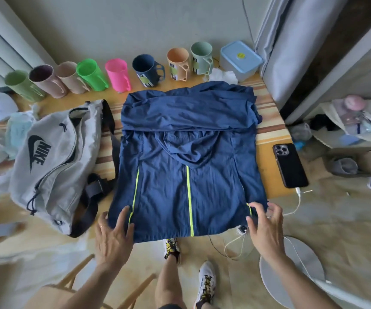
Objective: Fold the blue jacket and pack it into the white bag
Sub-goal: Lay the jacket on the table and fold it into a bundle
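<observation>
The blue jacket (186, 157) lies flat on the wooden table (267, 130), hood folded down on its back, sleeves folded across the top, yellow-green stripes running toward me. Its hem hangs over the near table edge. My left hand (113, 237) rests on the hem's left corner with fingers spread. My right hand (265, 226) is at the hem's right corner, thumb and fingers curled around the cloth edge. The white bag (55, 166), with a dark logo and black strap, lies left of the jacket, its zipper partly open.
A row of coloured cups (115, 74) and a lidded blue box (240, 60) stand along the table's far edge. A black phone (290, 165) with a white cable lies right of the jacket. A round white stool (291, 270) and wooden chair (68, 286) are near my legs.
</observation>
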A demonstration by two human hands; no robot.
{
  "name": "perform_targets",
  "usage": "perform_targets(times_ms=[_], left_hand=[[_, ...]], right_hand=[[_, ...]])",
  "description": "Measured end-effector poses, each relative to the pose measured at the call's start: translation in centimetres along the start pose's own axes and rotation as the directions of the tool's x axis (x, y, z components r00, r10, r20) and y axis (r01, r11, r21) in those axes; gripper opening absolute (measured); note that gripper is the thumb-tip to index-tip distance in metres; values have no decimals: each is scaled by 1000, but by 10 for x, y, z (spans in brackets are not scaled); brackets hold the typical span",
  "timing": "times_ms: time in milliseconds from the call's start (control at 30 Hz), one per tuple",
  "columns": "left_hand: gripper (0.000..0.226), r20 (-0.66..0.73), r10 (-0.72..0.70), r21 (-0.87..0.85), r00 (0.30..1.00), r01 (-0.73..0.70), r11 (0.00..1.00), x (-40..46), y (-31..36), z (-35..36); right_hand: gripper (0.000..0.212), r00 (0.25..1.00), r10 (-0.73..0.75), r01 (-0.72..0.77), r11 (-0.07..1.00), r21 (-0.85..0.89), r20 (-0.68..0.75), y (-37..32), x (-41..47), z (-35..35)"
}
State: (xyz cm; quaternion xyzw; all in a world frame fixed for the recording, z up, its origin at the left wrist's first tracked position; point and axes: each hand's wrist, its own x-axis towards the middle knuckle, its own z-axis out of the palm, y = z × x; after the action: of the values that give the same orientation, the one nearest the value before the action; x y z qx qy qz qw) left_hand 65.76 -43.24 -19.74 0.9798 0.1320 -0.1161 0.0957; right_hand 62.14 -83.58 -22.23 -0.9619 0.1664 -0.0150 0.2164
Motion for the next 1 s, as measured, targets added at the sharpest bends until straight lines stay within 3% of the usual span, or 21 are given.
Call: perform_targets(times_ms=[133, 233, 333, 533, 667, 833, 900, 1000], left_hand=[[36, 7, -23, -139, 1000, 23, 990, 2, -1, -4], [25, 83, -47, -221, 995, 64, 973, 3, -1, -7], [22, 72, -47, -340, 996, 68, 938, -8, -1, -14], [18, 285, -148, -614, 947, 299, 731, -45, -17, -52], [13, 450, -86, -728, 889, 421, 542, -43, -18, -94], [14, 484, 43, -862, 874, 468, 194, 21, 22, -146], [14, 461, 90, -887, 883, 460, 32, 65, 41, -158], [11, 484, 21, -861, 875, 481, -166, 125, 72, -175]], right_hand=[[31, 987, 97, -128, 957, 259, 129, 12, 8, 1], [22, 947, 180, -269, 898, 348, 266, 15, 14, 1], [20, 941, 210, -304, 867, 394, 265, 15, 12, -12], [36, 906, 277, -406, 783, 472, 320, 42, -3, -61], [42, 903, 294, -422, 741, 522, 312, 39, 10, -114], [30, 937, 293, -337, 634, 695, 187, -15, 88, -151], [28, 928, 333, -329, 515, 791, 168, -41, 133, -154], [16, 893, 398, -333, 275, 902, 208, -81, 196, -152]])
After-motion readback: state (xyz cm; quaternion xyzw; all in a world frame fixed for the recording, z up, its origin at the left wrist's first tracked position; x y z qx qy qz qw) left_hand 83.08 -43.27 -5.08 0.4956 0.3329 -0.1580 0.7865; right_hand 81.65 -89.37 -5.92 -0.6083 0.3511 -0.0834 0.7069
